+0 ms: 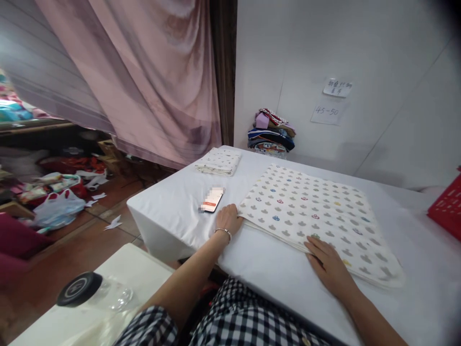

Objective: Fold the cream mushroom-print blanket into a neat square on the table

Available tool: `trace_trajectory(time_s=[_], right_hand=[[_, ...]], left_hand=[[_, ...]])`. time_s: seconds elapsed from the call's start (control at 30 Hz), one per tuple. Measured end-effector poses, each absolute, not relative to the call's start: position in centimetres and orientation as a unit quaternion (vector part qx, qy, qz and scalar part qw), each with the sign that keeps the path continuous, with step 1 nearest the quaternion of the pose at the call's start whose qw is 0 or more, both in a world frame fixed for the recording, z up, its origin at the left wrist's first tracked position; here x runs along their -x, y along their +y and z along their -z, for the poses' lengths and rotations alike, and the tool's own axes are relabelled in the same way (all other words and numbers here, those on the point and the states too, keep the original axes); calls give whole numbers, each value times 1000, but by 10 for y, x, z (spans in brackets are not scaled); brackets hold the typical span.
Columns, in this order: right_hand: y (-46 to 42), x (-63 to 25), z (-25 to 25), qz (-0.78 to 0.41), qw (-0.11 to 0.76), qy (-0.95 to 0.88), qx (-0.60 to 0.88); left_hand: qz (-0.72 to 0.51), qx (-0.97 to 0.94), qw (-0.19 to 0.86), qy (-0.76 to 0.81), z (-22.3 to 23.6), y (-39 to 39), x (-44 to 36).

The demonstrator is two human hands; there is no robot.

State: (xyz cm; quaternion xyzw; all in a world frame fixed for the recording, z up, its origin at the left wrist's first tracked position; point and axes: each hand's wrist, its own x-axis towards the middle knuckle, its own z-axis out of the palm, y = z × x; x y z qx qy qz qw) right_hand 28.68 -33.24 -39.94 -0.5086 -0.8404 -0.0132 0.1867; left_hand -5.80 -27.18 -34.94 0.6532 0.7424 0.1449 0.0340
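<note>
A white cloth printed with small grey and coloured shapes [317, 211] lies folded flat on the white table [173, 216]. My left hand [227, 219], with a bracelet at the wrist, rests at the cloth's near left corner with its fingers curled on the edge. Fingers stretched out, my right hand [326, 262] lies flat on the cloth's near edge. A phone [212, 199] lies on the table just beyond my left hand.
A second folded cloth [218, 161] sits at the table's far left corner. A stack of coloured fabrics [271, 132] stands against the wall. A red basket [446, 209] is at the right edge. A black-lidded clear jar [90, 293] stands on a low white surface.
</note>
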Motion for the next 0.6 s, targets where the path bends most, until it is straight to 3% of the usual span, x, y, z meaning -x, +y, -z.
trace_trajectory(time_s=[0.6], right_hand=[[-334,-288,397,3,197,-838,509]], left_hand=[[-151,-641,100,745,351,-284,67]])
